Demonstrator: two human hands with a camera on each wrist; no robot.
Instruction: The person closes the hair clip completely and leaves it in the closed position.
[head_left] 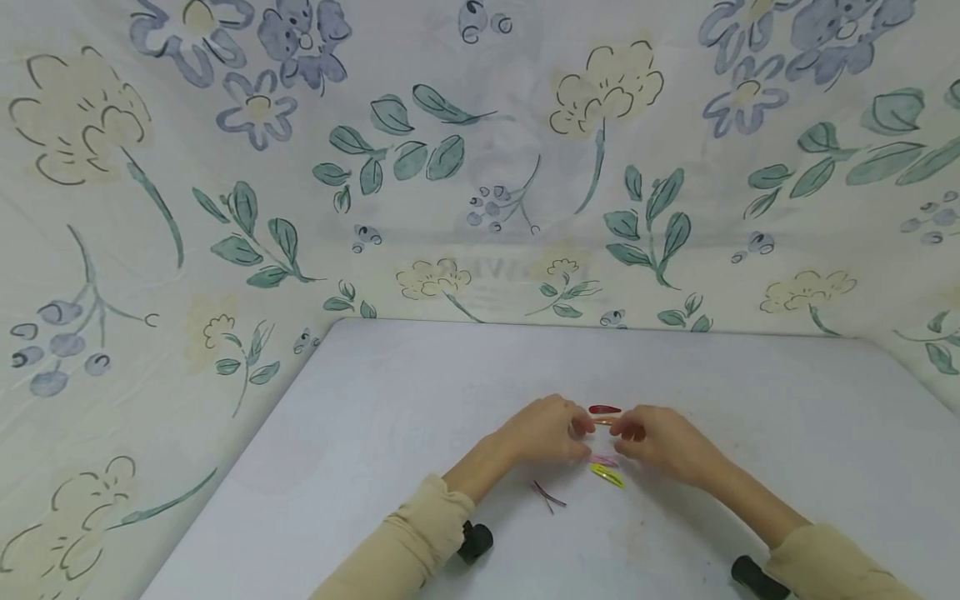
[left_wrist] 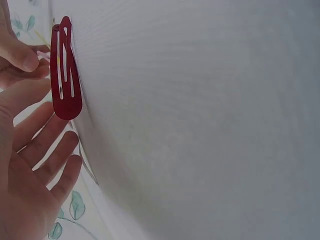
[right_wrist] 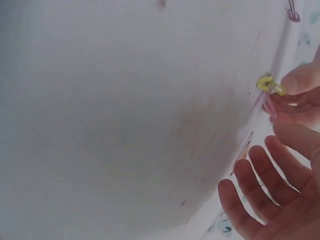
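head view: on the white tabletop (head_left: pixel 375 433), about midway between its left and right edges, i see four hair clips in a short column. from the far edge toward me they run: red snap hair clip (head_left: pixel 604 409), orange hair clip (head_left: pixel 603 421), pink hair clip (head_left: pixel 603 460), yellow snap hair clip (head_left: pixel 607 476). the red and orange clips lie close together; a gap parts them from the pink and yellow pair, of which the yellow lies aslant. toward the left edge from this pair lies a thin, dark reddish hair clip (head_left: pixel 549 497), its prongs forked.

my left hand (head_left: pixel 551 429) is at the left end of the orange clip, my right hand (head_left: pixel 660 442) at its right end. both are released, thumb apart from the bent forefinger and no clip clasped; whether the fingertips touch the orange clip i cannot tell.

left wrist view: the red clip, with its long slots, stands in front of the left hand's spread fingers. right wrist view: the right hand's fingers are likewise spread.

beside each beige sleeve (head_left: pixel 408 533) i note a black cylindrical object (head_left: pixel 476 542), partly covered by the left sleeve. beyond the far and left edges hangs a floral cloth (head_left: pixel 510 100).
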